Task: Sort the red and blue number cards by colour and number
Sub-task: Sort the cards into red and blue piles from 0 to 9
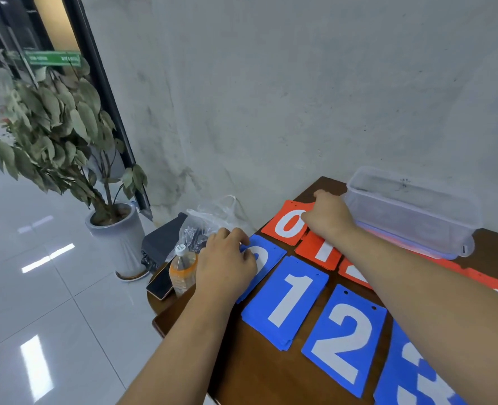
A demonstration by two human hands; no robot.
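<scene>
Head view: the red row lies behind the blue row on the table [256,375]. The left hand [227,258], fingers curled, pinches the far edge of the blue 0 pile [266,260]. The right hand [326,217], curled, rests at the red 0 card [288,225]; whether it grips cannot be told. Judged step: squaring the zeros. The next move calls for aligning their edges with the neighbouring cards.

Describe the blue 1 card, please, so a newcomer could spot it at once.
On the brown table, the near row is blue. The blue 1 card lies second from its left, beside the left hand. It alone pairs blue with a white 1.
</scene>
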